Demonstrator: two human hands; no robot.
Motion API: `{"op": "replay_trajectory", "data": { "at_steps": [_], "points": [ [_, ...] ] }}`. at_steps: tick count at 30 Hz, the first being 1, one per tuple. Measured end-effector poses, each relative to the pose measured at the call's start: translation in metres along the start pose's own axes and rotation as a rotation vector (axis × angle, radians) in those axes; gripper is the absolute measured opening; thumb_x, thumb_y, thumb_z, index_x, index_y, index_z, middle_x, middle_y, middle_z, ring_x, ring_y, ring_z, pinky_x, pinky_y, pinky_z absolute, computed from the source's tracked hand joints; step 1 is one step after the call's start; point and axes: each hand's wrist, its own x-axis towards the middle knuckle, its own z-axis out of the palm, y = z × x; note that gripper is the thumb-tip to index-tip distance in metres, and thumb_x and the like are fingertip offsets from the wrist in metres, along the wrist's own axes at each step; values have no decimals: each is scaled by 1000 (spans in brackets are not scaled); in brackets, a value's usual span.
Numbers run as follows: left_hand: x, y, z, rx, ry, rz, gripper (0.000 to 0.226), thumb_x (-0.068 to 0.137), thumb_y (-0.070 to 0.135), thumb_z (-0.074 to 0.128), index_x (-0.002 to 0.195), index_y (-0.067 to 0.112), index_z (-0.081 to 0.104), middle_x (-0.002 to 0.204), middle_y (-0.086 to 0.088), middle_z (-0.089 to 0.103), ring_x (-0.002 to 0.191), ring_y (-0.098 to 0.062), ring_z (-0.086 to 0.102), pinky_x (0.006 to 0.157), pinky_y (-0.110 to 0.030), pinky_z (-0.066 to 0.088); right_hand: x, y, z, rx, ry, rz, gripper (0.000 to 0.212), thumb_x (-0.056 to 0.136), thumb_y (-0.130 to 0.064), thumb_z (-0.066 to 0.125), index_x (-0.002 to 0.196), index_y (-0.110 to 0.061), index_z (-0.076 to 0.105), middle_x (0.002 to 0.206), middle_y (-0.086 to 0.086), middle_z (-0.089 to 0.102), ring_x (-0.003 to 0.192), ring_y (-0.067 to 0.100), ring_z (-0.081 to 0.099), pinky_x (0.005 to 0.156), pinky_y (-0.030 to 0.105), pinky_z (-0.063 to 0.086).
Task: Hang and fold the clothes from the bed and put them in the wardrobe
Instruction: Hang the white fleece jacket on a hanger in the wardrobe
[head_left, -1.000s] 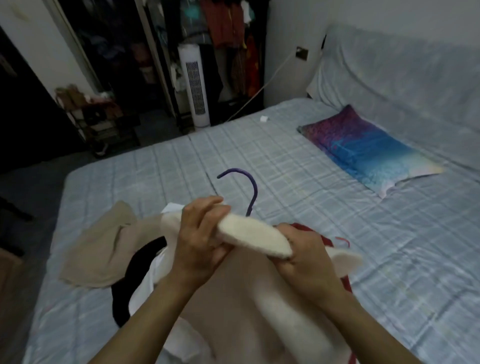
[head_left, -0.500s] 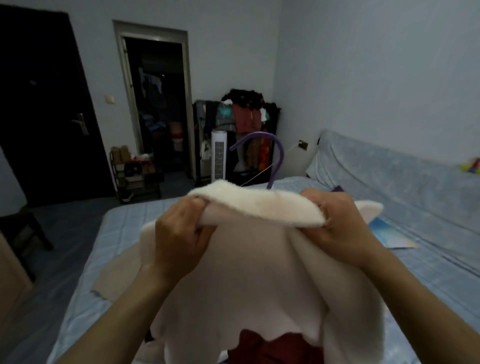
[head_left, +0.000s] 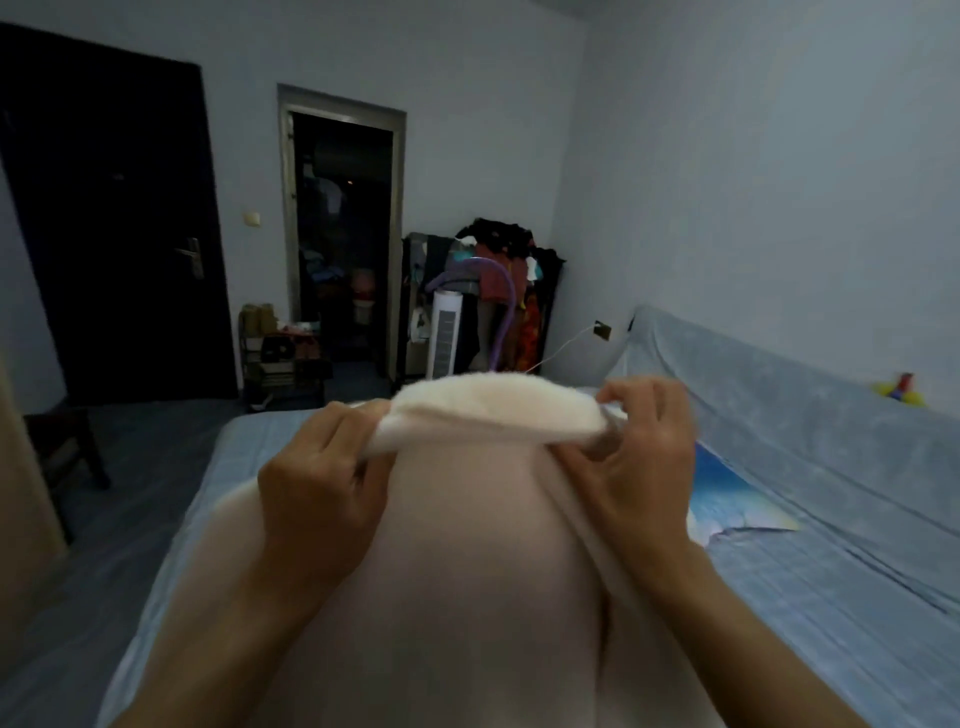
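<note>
I hold a cream fleece garment (head_left: 457, 561) up in front of me, over the bed (head_left: 831, 597). My left hand (head_left: 317, 488) grips its collar at the left end, and my right hand (head_left: 644, 457) pinches the collar at the right end. A purple hanger hook (head_left: 498, 306) sticks up above the collar; the rest of the hanger is hidden inside the garment. The garment hangs down and hides the other clothes on the bed.
An open rack of hung clothes (head_left: 498, 291) stands in the far corner beside a white tower fan (head_left: 444, 338). A dark doorway (head_left: 340, 239) and a black door (head_left: 114, 223) are in the far wall. A colourful pillow (head_left: 727, 499) lies on the bed at right.
I have lifted the garment and hanger from low over the bed to chest height. My view has tilted up from the bed to the room. My right fingers have loosened to a pinch.
</note>
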Motion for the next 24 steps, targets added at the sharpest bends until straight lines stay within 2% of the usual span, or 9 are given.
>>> {"op": "replay_trajectory", "data": {
  "at_steps": [3,5,7,9,12,14,17,20,24],
  "points": [
    [-8,19,-29,77,35,-31,29,92,25,54,110,7,67,106,-8,53,80,-16,51,57,-31,43,-23,-10,-8,96,-12,44,44,71,-26,83,107,-19,59,106,0,51,96,19,48,80,39,44],
    [-16,35,-46,158,55,-32,28,92,25,53,108,6,67,112,-12,53,84,-16,51,61,-32,44,-31,-13,-12,218,-43,59,41,77,-20,81,113,-17,62,111,2,52,99,20,51,85,28,44],
    [-28,53,-61,231,55,-24,28,93,21,52,110,4,66,110,-14,60,89,-26,56,72,-34,44,-38,-15,-18,315,-73,25,35,82,-14,76,114,-12,64,111,5,55,99,17,54,85,11,38],
    [-40,71,-77,285,66,-43,29,93,19,51,110,2,66,101,-15,65,91,-31,54,78,-39,41,-44,-16,-23,415,-120,-42,28,86,-11,71,113,-10,65,108,4,58,96,15,55,83,8,37],
    [-59,97,-108,382,93,-84,29,93,22,51,106,2,66,96,-15,65,95,-29,50,78,-46,40,-53,-21,-33,562,-265,-155,23,91,-18,63,113,-11,63,103,-4,56,90,5,52,80,4,37],
    [-75,110,-133,450,83,-70,28,93,23,51,107,3,64,96,-14,63,96,-29,50,80,-42,39,-59,-29,-41,657,-394,-231,23,91,-24,59,112,-14,61,100,-9,52,85,-3,46,77,1,36],
    [-97,128,-177,528,62,-65,27,96,23,49,107,3,63,98,-14,62,93,-27,52,81,-31,36,-56,-53,-52,785,-658,-384,22,90,-36,57,104,-19,59,92,-10,53,77,1,47,71,4,37],
    [-116,146,-225,596,60,-83,28,95,21,50,104,0,65,98,-11,62,89,-25,51,81,-25,35,-52,-95,-63,892,-915,-509,13,85,-41,63,87,-38,51,79,-16,53,71,1,52,62,10,36],
    [-137,166,-293,690,120,-101,27,100,28,44,109,8,60,98,2,52,84,-21,48,73,-23,32,-65,-169,-72,1099,-1023,-613,14,84,-30,74,80,-26,61,71,-10,59,64,3,54,57,13,38]
  ]
}}
